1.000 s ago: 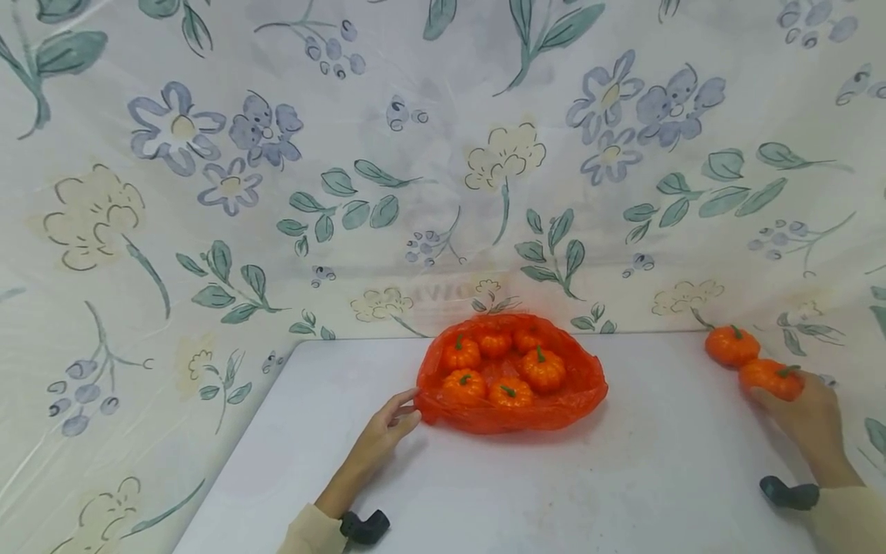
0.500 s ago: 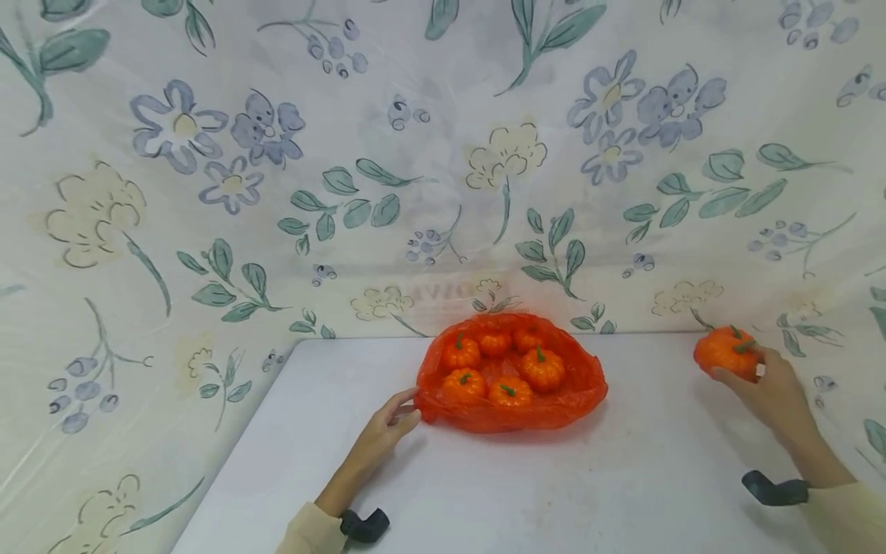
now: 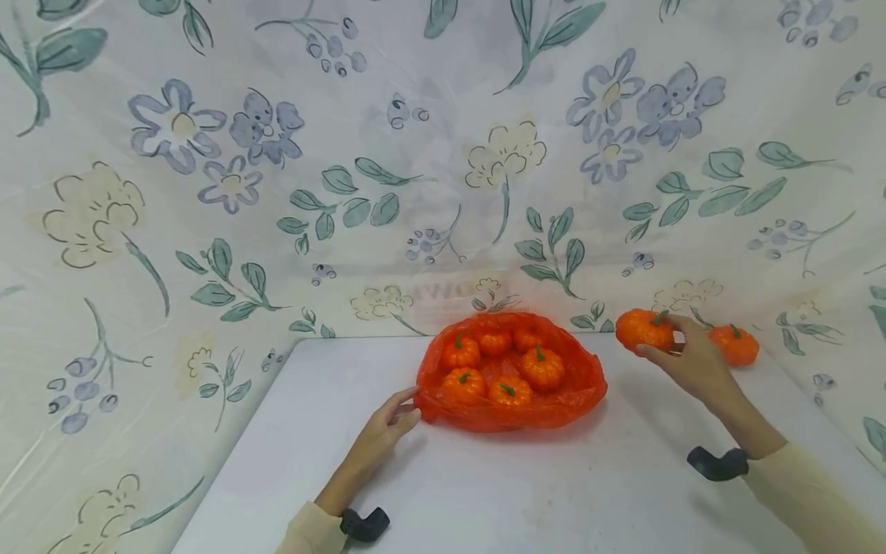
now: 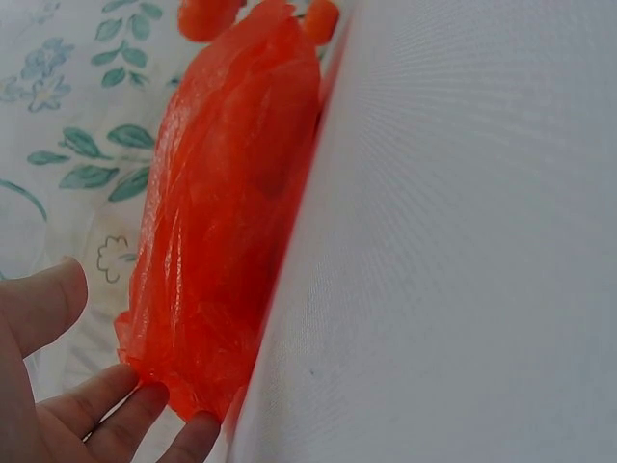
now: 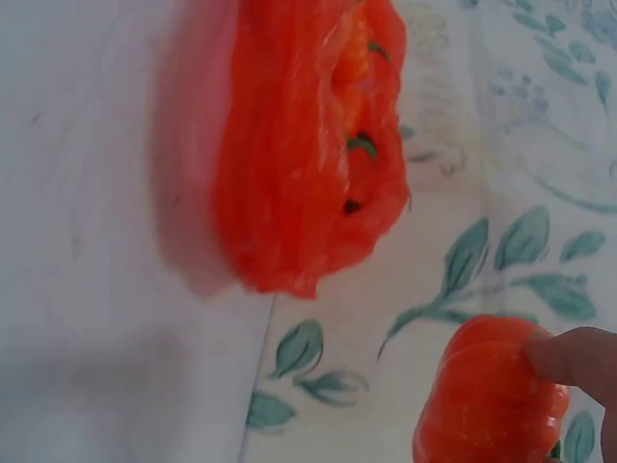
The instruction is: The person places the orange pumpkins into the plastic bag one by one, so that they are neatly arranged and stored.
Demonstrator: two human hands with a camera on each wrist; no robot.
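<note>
A red plastic bag (image 3: 512, 417), its mouth spread wide, lies on the white table with several small orange pumpkins (image 3: 543, 369) inside. My left hand (image 3: 384, 425) is at the bag's left end; in the left wrist view its straight fingertips (image 4: 114, 386) touch the crumpled plastic. Right of the bag, my right hand (image 3: 692, 360) pinches a small pumpkin (image 3: 644, 331) with a green stem, held above the table. The right wrist view shows this pumpkin (image 5: 492, 395) at the lower right, with a finger on it. Another pumpkin (image 3: 735, 345) sits behind the right hand on the table.
The white table (image 3: 526, 485) reaches back to a wall covered in a flowered sheet (image 3: 443, 192). The sheet also hangs along the left and right sides. A dark wrist device (image 3: 365, 526) is on the left wrist and another (image 3: 718, 465) on the right.
My right hand has lifted the nearer of the two pumpkins at the right and carried it left, toward the bag. The other pumpkin stays put, and my left hand has not moved.
</note>
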